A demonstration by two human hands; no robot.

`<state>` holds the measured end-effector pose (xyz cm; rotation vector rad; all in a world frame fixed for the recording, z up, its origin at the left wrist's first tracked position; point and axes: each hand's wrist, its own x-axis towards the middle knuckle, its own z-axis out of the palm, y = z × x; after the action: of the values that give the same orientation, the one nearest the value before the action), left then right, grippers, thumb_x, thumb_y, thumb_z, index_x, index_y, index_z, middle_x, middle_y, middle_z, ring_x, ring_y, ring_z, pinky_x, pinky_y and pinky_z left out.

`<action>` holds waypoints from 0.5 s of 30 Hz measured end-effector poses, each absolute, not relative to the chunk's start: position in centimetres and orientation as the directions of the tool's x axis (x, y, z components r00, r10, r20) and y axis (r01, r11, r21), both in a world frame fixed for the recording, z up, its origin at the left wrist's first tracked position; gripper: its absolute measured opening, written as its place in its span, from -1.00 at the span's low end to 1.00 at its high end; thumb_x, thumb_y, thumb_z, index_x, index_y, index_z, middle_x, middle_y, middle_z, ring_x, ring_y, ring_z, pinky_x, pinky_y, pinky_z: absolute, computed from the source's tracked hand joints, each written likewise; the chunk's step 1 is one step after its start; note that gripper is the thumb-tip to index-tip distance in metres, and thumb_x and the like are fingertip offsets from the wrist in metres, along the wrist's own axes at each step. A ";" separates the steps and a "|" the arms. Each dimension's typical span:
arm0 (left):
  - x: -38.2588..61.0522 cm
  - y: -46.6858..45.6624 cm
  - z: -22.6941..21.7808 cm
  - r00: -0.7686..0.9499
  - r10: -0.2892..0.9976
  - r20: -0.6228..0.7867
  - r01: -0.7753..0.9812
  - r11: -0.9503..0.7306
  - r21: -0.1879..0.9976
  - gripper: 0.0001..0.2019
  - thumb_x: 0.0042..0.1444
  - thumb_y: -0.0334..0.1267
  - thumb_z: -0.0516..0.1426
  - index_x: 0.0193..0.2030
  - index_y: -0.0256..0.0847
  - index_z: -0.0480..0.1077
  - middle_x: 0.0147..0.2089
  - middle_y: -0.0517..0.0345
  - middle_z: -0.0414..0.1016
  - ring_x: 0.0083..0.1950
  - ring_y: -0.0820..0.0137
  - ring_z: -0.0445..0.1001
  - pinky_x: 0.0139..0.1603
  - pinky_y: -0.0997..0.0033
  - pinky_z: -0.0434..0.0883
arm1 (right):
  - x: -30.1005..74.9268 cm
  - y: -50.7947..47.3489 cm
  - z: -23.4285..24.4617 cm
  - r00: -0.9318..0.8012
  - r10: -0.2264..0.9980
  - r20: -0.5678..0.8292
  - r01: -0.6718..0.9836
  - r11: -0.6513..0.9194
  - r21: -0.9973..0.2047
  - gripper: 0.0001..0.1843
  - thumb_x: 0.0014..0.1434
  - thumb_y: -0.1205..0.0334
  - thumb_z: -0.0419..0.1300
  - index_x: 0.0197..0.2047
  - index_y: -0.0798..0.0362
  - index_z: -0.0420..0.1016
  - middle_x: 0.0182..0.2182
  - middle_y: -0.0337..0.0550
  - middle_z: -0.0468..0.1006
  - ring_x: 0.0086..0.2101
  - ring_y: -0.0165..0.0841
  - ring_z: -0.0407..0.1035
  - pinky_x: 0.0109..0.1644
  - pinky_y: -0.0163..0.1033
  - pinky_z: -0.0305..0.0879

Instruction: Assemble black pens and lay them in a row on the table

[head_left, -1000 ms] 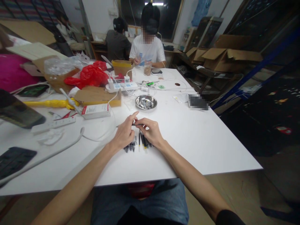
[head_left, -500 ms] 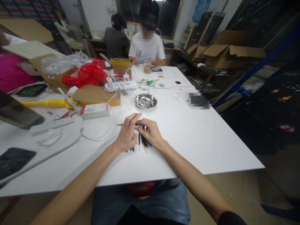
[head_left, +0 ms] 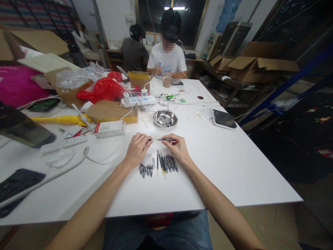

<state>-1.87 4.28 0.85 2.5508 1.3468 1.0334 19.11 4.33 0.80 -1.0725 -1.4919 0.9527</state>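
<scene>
My left hand (head_left: 137,150) is closed, with a small dark pen part (head_left: 149,140) pinched between thumb and fingertips. Facing it across a short gap, my right hand (head_left: 177,148) grips a dark pen barrel (head_left: 168,139), and a thin refill with a yellowish end sticks out of it to the left. On the table below both hands lie clear pen pieces with black tips (head_left: 147,169), black refills with yellow ends (head_left: 161,161) and several dark pen barrels (head_left: 170,163), in rough rows. Beyond the hands stands a round steel dish (head_left: 165,118) with small dark parts in it.
A red-and-white box (head_left: 110,128), a white power strip (head_left: 140,100), cables and red plastic bags (head_left: 104,89) crowd the left. A tablet-like device (head_left: 224,119) lies at the right. Across the table sits a person in a white shirt (head_left: 169,59), near a clear jar (head_left: 166,80).
My hands have drawn apart sideways, the left one off the pen held in the right. The rows of pen parts beneath now show fully. The whole view has shifted slightly.
</scene>
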 end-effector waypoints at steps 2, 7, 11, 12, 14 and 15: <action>-2.0 4.5 0.7 0.392 0.763 0.515 0.693 -0.612 0.380 -0.77 0.38 -0.19 -0.03 -0.15 -0.21 0.40 -0.24 0.07 0.49 -0.11 0.26 0.34 -0.01 0.20 0.31 | 19.2 4.4 0.9 -0.127 0.963 0.236 0.111 0.250 -0.962 -0.71 0.13 0.06 0.31 -0.14 0.05 0.58 -0.28 -0.15 0.58 -0.42 -0.41 0.37 -0.41 -0.34 0.27; -2.0 4.7 0.2 0.387 0.734 0.559 0.611 -0.658 0.441 -0.80 0.36 -0.17 0.03 -0.20 -0.20 0.39 -0.28 0.11 0.46 -0.18 0.32 0.35 -0.08 0.28 0.33 | 19.5 4.5 0.7 -0.138 0.979 0.147 0.128 0.165 -0.978 -0.63 0.19 -0.09 0.23 -0.27 0.08 0.47 -0.57 -0.32 0.39 -0.60 -0.46 0.21 -0.53 -0.36 0.12; -1.6 4.5 -0.3 0.412 0.739 0.534 0.544 -0.669 0.506 -0.84 0.36 -0.18 0.05 -0.17 -0.18 0.39 -0.26 0.13 0.45 -0.18 0.37 0.41 -0.11 0.36 0.34 | 19.6 4.5 0.2 -0.040 0.987 0.156 0.320 0.160 -0.934 -0.41 0.29 -0.19 0.07 -0.58 0.09 0.41 -0.72 -0.32 0.20 -0.62 -0.45 0.11 -0.49 -0.30 0.05; -1.5 4.4 -0.4 0.416 0.750 0.515 0.543 -0.659 0.521 -0.84 0.36 -0.18 0.04 -0.16 -0.17 0.38 -0.26 0.14 0.45 -0.19 0.38 0.43 -0.12 0.38 0.34 | 19.6 4.5 0.1 -0.053 0.985 0.167 0.335 0.175 -0.926 -0.40 0.30 -0.18 0.05 -0.57 0.10 0.43 -0.70 -0.31 0.23 -0.60 -0.44 0.12 -0.47 -0.30 0.07; -1.4 4.2 -0.6 0.417 0.772 0.479 0.555 -0.634 0.539 -0.84 0.37 -0.19 0.01 -0.15 -0.16 0.38 -0.24 0.16 0.45 -0.19 0.40 0.44 -0.14 0.40 0.34 | 19.5 4.4 0.2 -0.126 0.973 0.192 0.290 0.221 -0.931 -0.54 0.28 -0.12 0.11 -0.41 0.10 0.49 -0.57 -0.27 0.37 -0.53 -0.42 0.22 -0.42 -0.31 0.14; -1.4 4.2 -0.6 0.416 0.781 0.466 0.563 -0.623 0.542 -0.84 0.38 -0.19 0.01 -0.14 -0.15 0.38 -0.24 0.16 0.45 -0.19 0.40 0.44 -0.15 0.40 0.34 | 19.4 4.4 0.4 -0.171 0.964 0.206 0.243 0.244 -0.939 -0.63 0.25 -0.09 0.16 -0.30 0.08 0.49 -0.46 -0.25 0.44 -0.47 -0.40 0.28 -0.38 -0.32 0.19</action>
<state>-1.39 4.21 -0.62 2.3734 1.1650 1.0221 19.42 4.42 0.36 -1.1493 -1.6100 0.9986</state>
